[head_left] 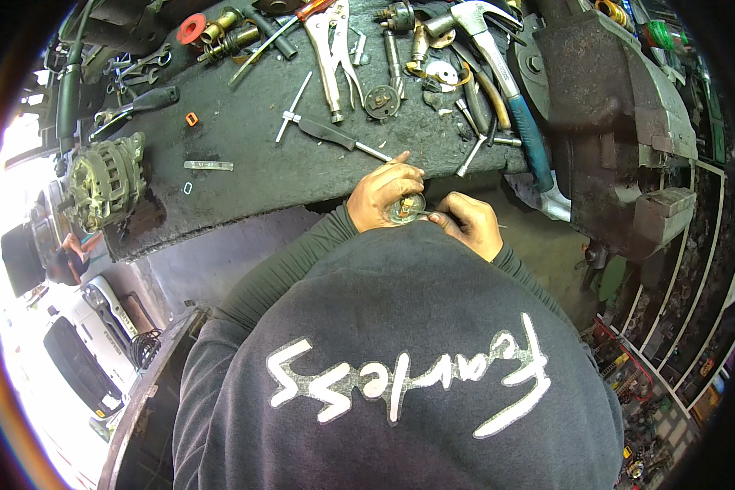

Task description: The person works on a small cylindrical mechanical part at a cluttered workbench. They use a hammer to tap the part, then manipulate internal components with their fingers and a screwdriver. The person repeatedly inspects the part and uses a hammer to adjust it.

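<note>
- Risk: small round metal part (405,208) pinched off the bench, just past the workbench (302,139) edge; a slip drops it to the floor.
- Risk: thin metal pick (433,216) skidding off the part into left fingers.
- Left hand (381,196) closed on the part, index extended, wrist bent in.
- Right hand (471,224) pinching the pick, tip at the part.
- Hammer (506,82) and bench vise (612,122) close right.

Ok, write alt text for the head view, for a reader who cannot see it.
Seen from above, a person's left hand holds a small round metal part at a dark workbench's edge, while the right hand pokes it with a thin tool. The bench holds locking pliers, a blue-handled hammer, a screwdriver, an alternator and a large vise.
</note>
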The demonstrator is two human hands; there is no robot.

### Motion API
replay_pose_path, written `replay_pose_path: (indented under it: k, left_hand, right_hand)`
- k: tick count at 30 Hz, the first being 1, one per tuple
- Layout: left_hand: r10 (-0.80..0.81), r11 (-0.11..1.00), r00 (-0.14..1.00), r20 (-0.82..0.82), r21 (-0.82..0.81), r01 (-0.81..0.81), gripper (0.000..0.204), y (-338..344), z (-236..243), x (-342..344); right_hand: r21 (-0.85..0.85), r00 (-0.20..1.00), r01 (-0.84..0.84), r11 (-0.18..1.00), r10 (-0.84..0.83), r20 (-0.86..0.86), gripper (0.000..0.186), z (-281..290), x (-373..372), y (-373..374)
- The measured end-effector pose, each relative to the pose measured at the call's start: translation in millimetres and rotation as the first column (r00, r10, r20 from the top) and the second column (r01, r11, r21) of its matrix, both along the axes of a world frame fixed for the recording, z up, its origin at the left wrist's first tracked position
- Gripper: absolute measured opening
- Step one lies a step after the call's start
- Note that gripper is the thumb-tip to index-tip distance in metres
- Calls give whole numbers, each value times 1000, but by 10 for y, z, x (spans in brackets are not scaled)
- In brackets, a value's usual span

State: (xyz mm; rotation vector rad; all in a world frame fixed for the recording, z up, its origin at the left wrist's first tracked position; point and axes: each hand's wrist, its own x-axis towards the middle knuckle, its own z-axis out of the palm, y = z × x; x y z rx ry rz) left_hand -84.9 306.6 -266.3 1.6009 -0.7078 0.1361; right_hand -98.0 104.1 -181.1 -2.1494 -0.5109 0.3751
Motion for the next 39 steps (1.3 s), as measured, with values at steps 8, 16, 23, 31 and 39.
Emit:
replay_pose_path:
  k: [8, 16, 23, 31, 39]
  left_hand:
    - [17, 998, 1000, 8, 56, -17, 42, -18, 13, -4]
    - [-11, 991, 1000, 15, 130, 9, 45, 16, 51, 4]
    - [-25, 988, 1000, 19, 155, 22, 46, 15, 74, 22]
    - [-43, 982, 999, 29, 187, 37, 45, 4, 101, 30]
    - [-18, 981, 1000, -9, 193, 19, 44, 20, 117, 65]
  right_hand:
    - [17, 998, 45, 999, -45, -47, 14, -38, -33, 5]
    - [63, 999, 11, 998, -9, -32, 13, -132, -18, -44]
    - [144, 993, 35, 989, -18, -117, 13, -197, -12, -74]
    - [294, 988, 38, 955, 8, -155, 13, -419, -4, -145]
    - [285, 973, 117, 951, -52, -226, 10, -375, 68, -86]
